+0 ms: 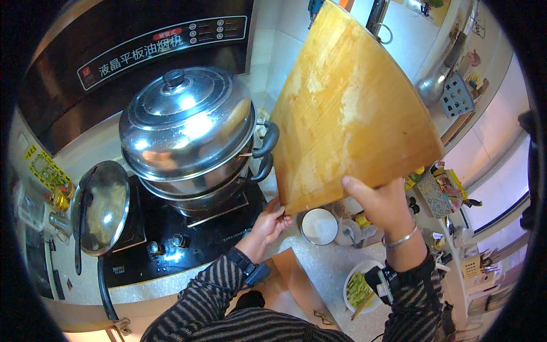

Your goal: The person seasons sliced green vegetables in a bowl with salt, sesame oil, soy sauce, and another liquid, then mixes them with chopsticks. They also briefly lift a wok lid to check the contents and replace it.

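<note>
Both hands hold a large wooden board [342, 115] raised and tilted over the counter. Pale, flour-like smears mark the face turned towards me. My left hand [270, 222] pinches its lower left corner. Along the lower edge, my right hand [380, 205] grips it with the thumb on the face and the fingers hidden behind. A multi-tier stainless steel steamer pot [188, 124] with a domed lid stands on the stove, left of the board. Its black side handles [267, 141] come close to the board's left edge.
A wok [104, 205] with a glass lid sits on the left of the black gas stove [205, 243]. Below the board are a white bowl [319, 226] and seasoning containers [348, 231]. A bowl of green vegetables [361, 286] with chopsticks [363, 305] stands near my right forearm.
</note>
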